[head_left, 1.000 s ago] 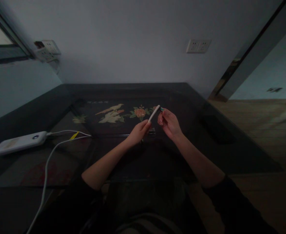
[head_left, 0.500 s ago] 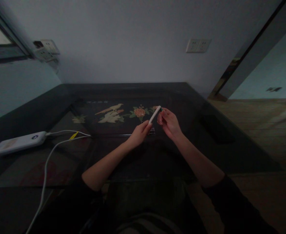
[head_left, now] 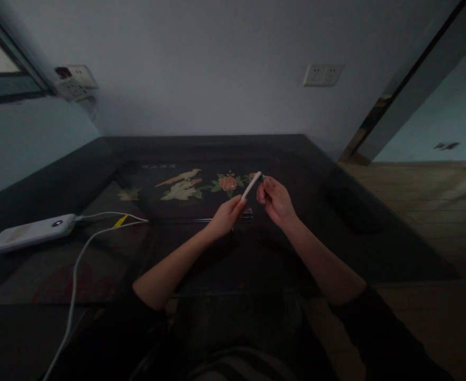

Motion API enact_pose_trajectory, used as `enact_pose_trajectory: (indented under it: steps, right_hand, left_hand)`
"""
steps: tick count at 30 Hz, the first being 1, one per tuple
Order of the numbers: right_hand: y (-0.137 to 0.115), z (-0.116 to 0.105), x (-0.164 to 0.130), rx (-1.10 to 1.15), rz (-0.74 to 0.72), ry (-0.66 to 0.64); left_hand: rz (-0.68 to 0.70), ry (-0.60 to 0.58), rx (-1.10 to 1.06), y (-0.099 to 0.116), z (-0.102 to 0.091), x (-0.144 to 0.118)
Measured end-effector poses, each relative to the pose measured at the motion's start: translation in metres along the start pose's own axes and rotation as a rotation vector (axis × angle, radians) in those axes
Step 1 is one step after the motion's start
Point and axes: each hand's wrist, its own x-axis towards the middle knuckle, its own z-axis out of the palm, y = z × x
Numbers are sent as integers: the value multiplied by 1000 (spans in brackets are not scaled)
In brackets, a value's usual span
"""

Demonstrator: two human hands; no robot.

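A dark glass-topped table with a painted bird and flowers is standing against a pale wall bearing wall sockets; a white power bank with cables is lying at far left. Above the table's middle, the left hand is pinching the lower end of a tilted white stick, while the right hand is closing its fingertips on a small greenish piece at the upper tip.

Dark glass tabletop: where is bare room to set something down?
Dark glass tabletop is bare right of the right hand. More room behind the hands, toward the wall. Left is crowded: white power bank and white cable.
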Motion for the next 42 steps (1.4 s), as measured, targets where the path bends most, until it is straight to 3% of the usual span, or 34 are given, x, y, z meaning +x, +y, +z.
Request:
enact_pose_trajectory:
  steps: [11, 25, 42]
  right_hand:
    - [1, 1, 0, 16, 4, 9]
    - [-2, 3, -1, 24, 4, 12]
    - [-3, 3, -1, -9, 2, -7]
  left_hand:
    - [11, 62, 51, -6, 1, 0]
    - [31, -59, 30, 5, 4, -6]
    - [-13, 75, 75, -3, -1, 0]
